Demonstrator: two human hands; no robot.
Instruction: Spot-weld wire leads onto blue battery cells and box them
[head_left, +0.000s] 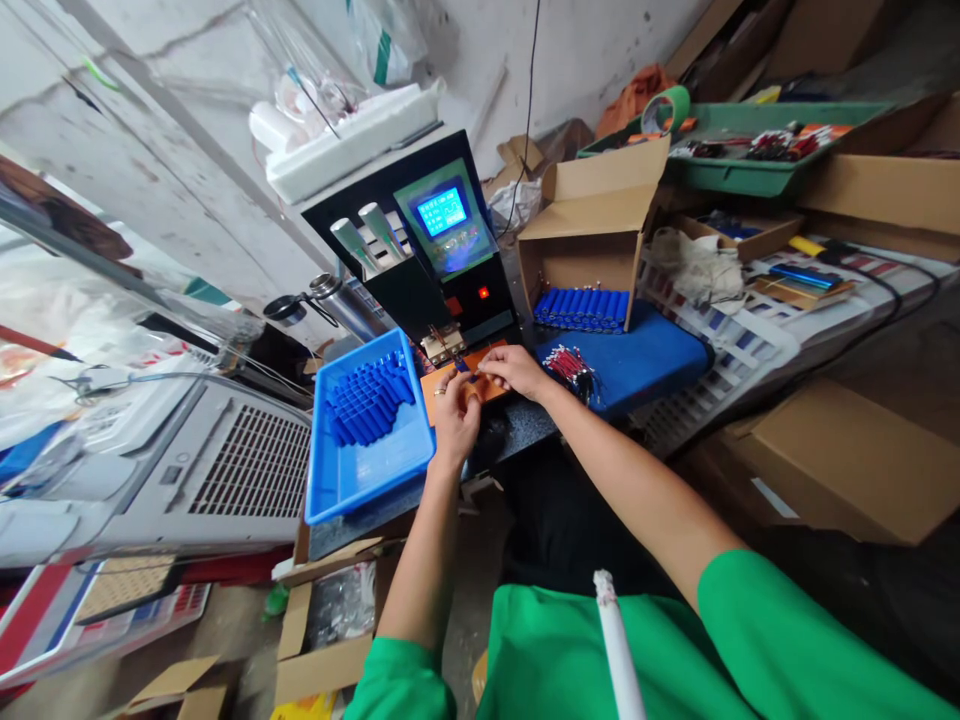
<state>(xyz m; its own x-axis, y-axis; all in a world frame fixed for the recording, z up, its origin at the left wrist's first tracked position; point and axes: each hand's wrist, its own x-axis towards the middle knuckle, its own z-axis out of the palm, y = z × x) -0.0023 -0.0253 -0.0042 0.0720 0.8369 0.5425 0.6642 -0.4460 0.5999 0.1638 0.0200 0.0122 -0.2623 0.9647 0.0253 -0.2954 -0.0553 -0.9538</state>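
My left hand (456,412), with a ring on one finger, is closed on a small blue cell (463,368) at the orange plate (432,385). My right hand (514,370) is pinched beside it, over the same plate; what its fingertips hold is too small to make out. Just beyond the fingers is the metal head (442,345) of a black machine (409,300) with a lit blue screen (442,212). Left of my hands, a blue tray (367,480) holds many blue cells (364,405). Red and black wires (570,368) lie to the right.
An open cardboard box (589,215) with blue cells stands behind the blue surface (652,355) at the right. A metal flask (345,305) stands behind the tray. A green tray (772,170) is at the back right. A cigarette (619,650) juts in at the bottom.
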